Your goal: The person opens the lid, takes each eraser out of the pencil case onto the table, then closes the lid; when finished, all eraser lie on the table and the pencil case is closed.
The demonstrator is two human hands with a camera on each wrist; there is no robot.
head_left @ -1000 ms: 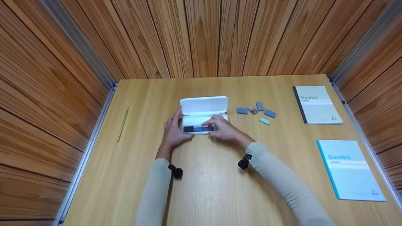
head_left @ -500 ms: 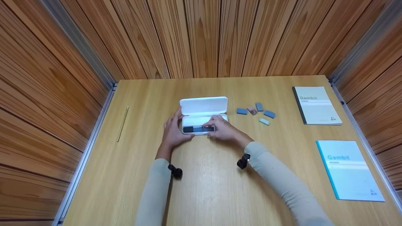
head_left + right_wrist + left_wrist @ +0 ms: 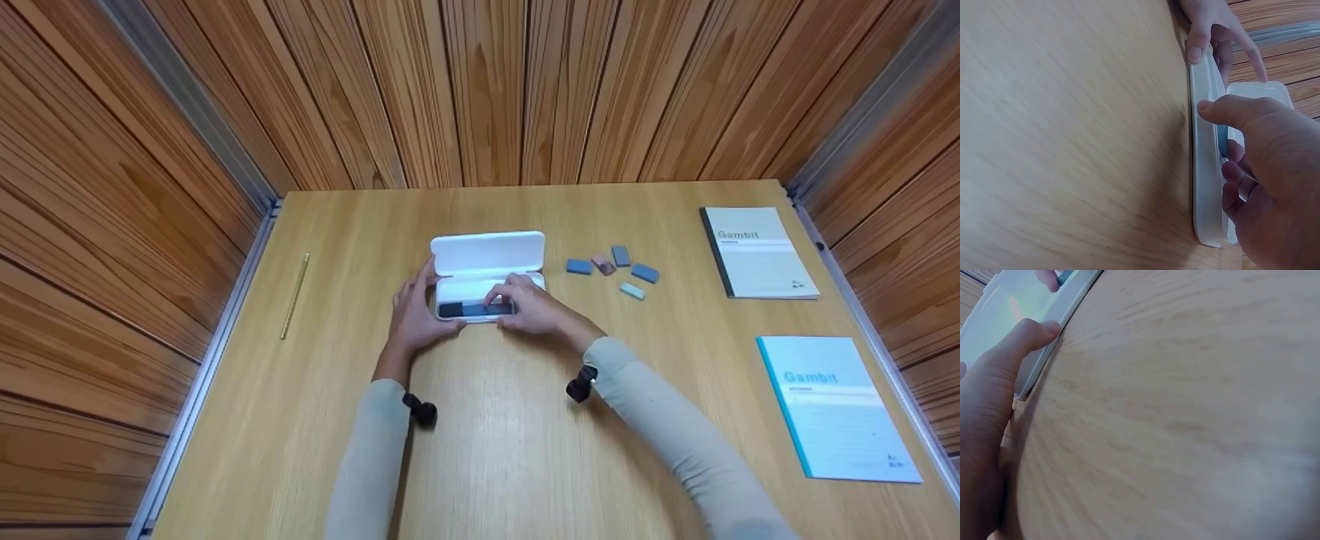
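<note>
A white pencil case (image 3: pixel 489 255) lies with its lid raised in the middle of the table. Inside, along its front wall, is a long blue-and-black object (image 3: pixel 474 310) whose kind I cannot tell; it shows as a teal sliver (image 3: pixel 1222 139) in the right wrist view. My left hand (image 3: pixel 417 309) grips the case's left end, its thumb on the front edge. My right hand (image 3: pixel 534 306) is at the right end. Its thumb rests outside the front wall while curled fingers reach inside, a fingertip touching the blue-and-black object. Part of that object is hidden beneath the fingers.
Right of the case lie several small blocks like erasers: blue (image 3: pixel 579 266), pinkish (image 3: pixel 603 265) and pale green (image 3: pixel 632 291). Two notebooks, one grey-white (image 3: pixel 765 259) and one light blue (image 3: pixel 840 412), sit at the right. A thin gold pencil-like stick (image 3: pixel 295 296) lies at the left.
My right fingers have shifted slightly inside the case, the fingertip lying a little lower over the blue-and-black object. My left hand and the case stay in place.
</note>
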